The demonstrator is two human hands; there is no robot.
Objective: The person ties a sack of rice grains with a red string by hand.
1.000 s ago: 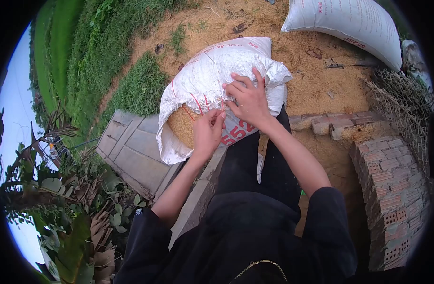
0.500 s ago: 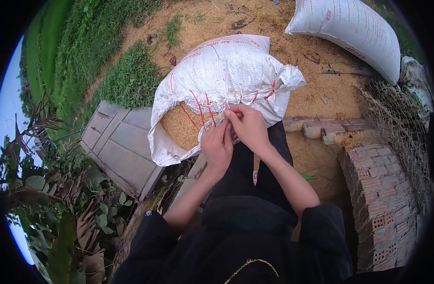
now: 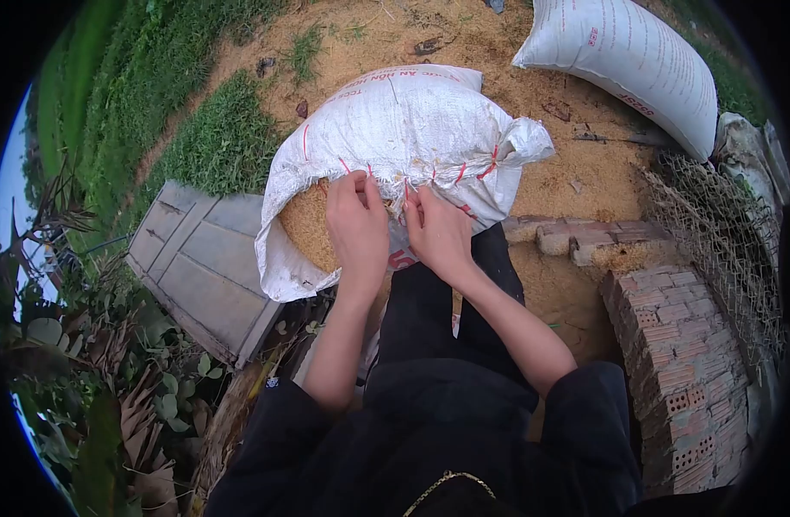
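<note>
Looking at the hands first: where are they?
— Both are on the mouth of the white sack (image 3: 412, 129), side by side and nearly touching. The left hand (image 3: 358, 226) has its fingers curled over the cloth rim, pinching it shut just above the open part. The right hand (image 3: 438, 233) is closed on the same rim, right beside the last stitch.

What is in the sack?
— Tan grain (image 3: 307, 226), showing through the gap left of the left hand. Red string (image 3: 464, 172) runs in stitches along the closed part of the rim, to the right of the hands.

Is the right hand holding a needle?
— I cannot tell; its fingertips are tucked against the cloth and whatever is between them is too small to see.

Where does the sack lie?
— On husk-strewn ground (image 3: 576, 172), leaning toward the person's dark trousers (image 3: 429, 310). A second sack (image 3: 628, 60) lies well apart, farther back and to the right. A grey slab (image 3: 201, 267) is to the left, grass (image 3: 223, 146) beyond it, a low brick wall (image 3: 688, 345) and wire mesh (image 3: 714, 224) to the right.
</note>
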